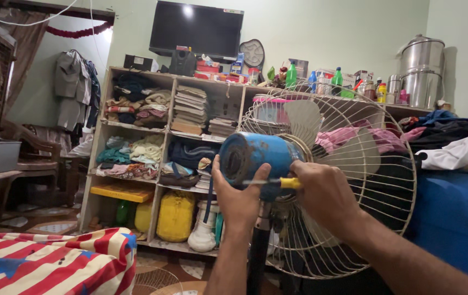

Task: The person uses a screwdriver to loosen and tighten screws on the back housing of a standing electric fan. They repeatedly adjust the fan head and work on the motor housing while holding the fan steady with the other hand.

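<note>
While the striped cloth (48, 262) sits lower left, closest to the camera, both hands are up on a stand fan. Left hand (237, 199) cups the blue motor housing (255, 158) from below, thumb pressed on its rear face. Right hand (324, 191) is closed around a yellow-handled screwdriver (287, 183), shaft pointing left across the housing. Fan cage (354, 180) and pale blades (305, 120) sit just behind. Further back are shelves (174, 158) stuffed with clothes and books, then a wall TV (196, 28).
</note>
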